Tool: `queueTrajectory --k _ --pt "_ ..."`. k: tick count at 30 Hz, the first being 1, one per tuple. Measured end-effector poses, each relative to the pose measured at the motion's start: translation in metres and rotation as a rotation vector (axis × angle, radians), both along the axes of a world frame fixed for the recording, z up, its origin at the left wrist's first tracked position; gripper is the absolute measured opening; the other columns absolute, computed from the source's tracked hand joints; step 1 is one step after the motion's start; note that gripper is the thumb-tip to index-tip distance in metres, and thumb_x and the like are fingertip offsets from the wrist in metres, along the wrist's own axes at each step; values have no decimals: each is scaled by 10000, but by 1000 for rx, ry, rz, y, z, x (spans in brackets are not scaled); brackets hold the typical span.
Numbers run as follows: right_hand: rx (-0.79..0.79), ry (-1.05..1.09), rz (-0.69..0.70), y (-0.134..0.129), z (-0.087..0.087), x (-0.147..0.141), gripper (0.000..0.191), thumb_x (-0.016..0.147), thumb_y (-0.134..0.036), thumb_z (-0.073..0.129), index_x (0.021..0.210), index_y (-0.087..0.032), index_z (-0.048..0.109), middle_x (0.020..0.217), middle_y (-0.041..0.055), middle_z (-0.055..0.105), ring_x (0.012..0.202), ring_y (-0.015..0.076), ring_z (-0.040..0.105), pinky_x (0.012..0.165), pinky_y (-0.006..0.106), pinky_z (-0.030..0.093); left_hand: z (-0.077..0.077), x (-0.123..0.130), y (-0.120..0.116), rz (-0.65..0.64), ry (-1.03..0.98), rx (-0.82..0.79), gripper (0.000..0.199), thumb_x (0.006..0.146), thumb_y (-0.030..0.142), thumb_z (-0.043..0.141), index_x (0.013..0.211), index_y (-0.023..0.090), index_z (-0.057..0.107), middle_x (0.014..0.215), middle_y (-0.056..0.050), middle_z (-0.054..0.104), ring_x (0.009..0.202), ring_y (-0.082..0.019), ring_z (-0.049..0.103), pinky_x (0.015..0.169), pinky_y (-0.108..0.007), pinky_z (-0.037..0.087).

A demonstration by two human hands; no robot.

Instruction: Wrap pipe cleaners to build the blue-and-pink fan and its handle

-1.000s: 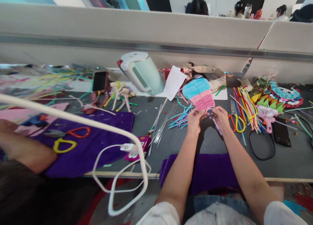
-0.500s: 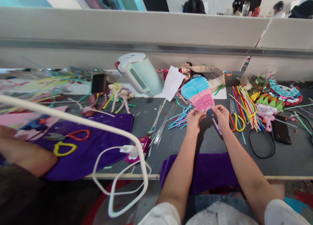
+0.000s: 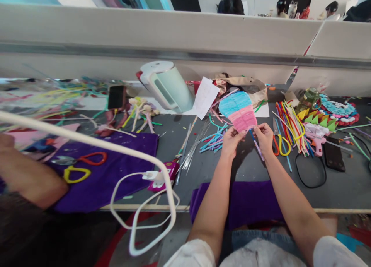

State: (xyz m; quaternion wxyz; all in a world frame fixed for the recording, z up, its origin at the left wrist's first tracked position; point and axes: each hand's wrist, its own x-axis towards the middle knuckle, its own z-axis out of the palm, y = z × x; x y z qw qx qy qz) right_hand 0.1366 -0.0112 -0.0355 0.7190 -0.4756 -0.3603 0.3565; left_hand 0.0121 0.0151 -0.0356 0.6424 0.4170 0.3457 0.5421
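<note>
Both of my hands hold up a flat, rounded piece woven from fuzzy sticks [image 3: 239, 110], blue at the top and pink at the bottom. My left hand [image 3: 231, 140] pinches its lower left edge. My right hand [image 3: 265, 136] pinches its lower right edge, where a blue and a pink stick [image 3: 256, 144] hang down. The piece stands upright above the grey table [image 3: 252, 168], tilted slightly away from me.
Loose blue and pink sticks [image 3: 213, 140] lie left of my hands; a bundle of coloured sticks [image 3: 291, 125] and orange-yellow scissors [image 3: 279, 143] lie right. A pale green kettle [image 3: 166, 85], a black phone [image 3: 334, 154], purple cloths [image 3: 243, 203] and another person's arm [image 3: 27, 178] are nearby.
The woven piece and both hands have shifted slightly to the right. Both hands keep their grip on its lower edge.
</note>
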Motion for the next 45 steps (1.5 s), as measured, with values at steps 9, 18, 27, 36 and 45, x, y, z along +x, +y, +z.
queueTrajectory --k 9,18,27,36,45 --pt "41 -74 5 2 -6 0 207 746 -348 660 741 -185 533 650 -46 550 538 84 483 529 226 398 0 6 -2 8 -23 -53 417 535 282 848 876 162 640 748 -2 667 607 -111 599 556 -221 471" --pt "15 -96 27 -1 -3 -1 223 743 -386 664 743 -194 550 648 -45 530 542 91 493 505 220 421 -2 9 -1 57 -123 -127 401 492 256 855 829 147 667 715 -18 694 607 -139 654 621 -263 529" --pt "-48 -271 -7 -3 -2 3 246 767 -428 650 757 -186 613 656 -11 593 600 126 560 549 242 448 1 1 1 71 -30 -11 365 530 253 833 840 150 670 730 -13 691 551 -116 616 588 -259 517" --pt "-90 67 171 1 -2 7 305 657 -438 748 768 -181 626 660 -20 592 595 112 561 506 214 448 -1 -3 3 80 69 72 328 533 250 814 798 151 647 648 15 649 522 -106 563 555 -249 470" --pt "-72 85 230 0 2 2 300 637 -415 760 751 -182 609 628 -36 581 538 82 516 489 200 430 2 2 -4 -21 -11 -19 396 530 270 844 871 133 697 797 -57 716 618 -143 628 579 -256 483"
